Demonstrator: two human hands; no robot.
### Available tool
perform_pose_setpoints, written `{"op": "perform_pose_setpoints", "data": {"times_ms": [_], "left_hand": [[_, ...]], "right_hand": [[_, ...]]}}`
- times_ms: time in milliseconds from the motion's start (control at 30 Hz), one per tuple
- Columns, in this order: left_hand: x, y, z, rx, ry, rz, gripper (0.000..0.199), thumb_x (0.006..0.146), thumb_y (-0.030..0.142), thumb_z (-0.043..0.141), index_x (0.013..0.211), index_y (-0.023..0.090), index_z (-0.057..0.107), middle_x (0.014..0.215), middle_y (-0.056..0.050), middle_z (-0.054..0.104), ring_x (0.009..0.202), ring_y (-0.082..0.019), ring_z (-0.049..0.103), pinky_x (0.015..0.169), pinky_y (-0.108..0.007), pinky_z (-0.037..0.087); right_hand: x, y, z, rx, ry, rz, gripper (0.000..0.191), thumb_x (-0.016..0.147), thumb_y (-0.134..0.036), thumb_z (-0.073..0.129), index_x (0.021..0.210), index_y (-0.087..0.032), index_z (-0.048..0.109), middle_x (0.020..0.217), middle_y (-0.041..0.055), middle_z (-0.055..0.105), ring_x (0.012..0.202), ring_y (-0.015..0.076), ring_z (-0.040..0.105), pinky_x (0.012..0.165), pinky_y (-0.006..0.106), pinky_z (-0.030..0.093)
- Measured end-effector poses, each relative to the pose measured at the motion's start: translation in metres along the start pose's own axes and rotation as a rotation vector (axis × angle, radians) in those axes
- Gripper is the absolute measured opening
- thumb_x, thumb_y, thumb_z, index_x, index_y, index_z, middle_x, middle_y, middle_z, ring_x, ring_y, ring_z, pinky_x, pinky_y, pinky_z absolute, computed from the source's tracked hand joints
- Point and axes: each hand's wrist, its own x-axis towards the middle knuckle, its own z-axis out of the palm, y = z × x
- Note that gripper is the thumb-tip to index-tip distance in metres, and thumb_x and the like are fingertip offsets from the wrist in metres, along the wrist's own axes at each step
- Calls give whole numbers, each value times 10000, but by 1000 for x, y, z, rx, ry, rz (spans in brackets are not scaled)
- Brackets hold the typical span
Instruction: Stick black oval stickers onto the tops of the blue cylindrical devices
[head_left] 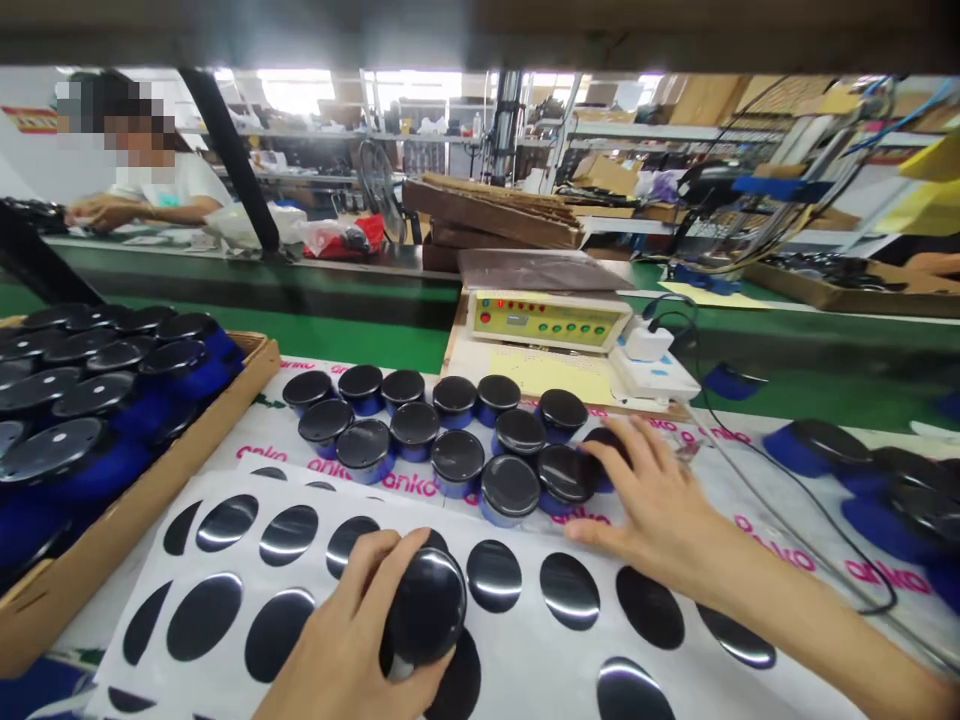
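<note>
My left hand grips a round black-topped unit, its glossy black face turned up towards me. It is held over a white sheet that carries rows of round black stickers. My right hand has its fingers spread at the right end of a group of round blue units with black tops. Its fingertips reach over a partly covered unit, and its thumb lies near another unit. Whether the fingertips touch either one, I cannot tell.
A cardboard box full of similar units stands at left. More units sit at right. Behind are a yellow control box, a white plug adapter and a cable. A shelf edge crosses overhead; a co-worker sits across.
</note>
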Motion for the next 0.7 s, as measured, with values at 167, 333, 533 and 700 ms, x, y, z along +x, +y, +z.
{"op": "perform_pose_setpoints", "data": {"times_ms": [167, 333, 533, 700], "left_hand": [[90, -8, -47, 134, 11, 176, 522, 710, 336, 667, 1191, 237, 489, 1145, -52, 578, 1015, -253, 607, 853, -336, 525], [227, -76, -82, 412, -108, -125, 562, 715, 313, 710, 1202, 168, 468, 1199, -84, 530, 1067, -287, 567, 908, -377, 466], [307, -182, -79, 526, -276, -397, 315, 901, 320, 564, 1171, 158, 535, 1176, -86, 564, 1000, -223, 587, 834, -430, 507], [305, -231, -73, 509, -326, -498, 306, 888, 308, 590, 1155, 165, 546, 1147, -76, 578, 980, -218, 600, 806, -400, 521]], "right_hand": [[6, 6, 19, 225, 4, 12, 522, 762, -629, 543, 1060, -201, 563, 1396, 171, 316, 1318, 412, 247, 899, 568, 453], [15, 17, -18, 200, 211, -53, 455, 726, -623, 593, 955, -231, 606, 1217, 129, 457, 1146, 358, 456, 942, 547, 427], [143, -63, -68, 347, 227, -170, 607, 653, -678, 628, 992, -175, 613, 1226, 154, 418, 1193, 390, 377, 1011, 532, 346], [260, -175, -26, 425, 90, -144, 504, 766, -553, 636, 1061, -145, 601, 1267, 141, 475, 1168, 345, 451, 863, 488, 472]]}}
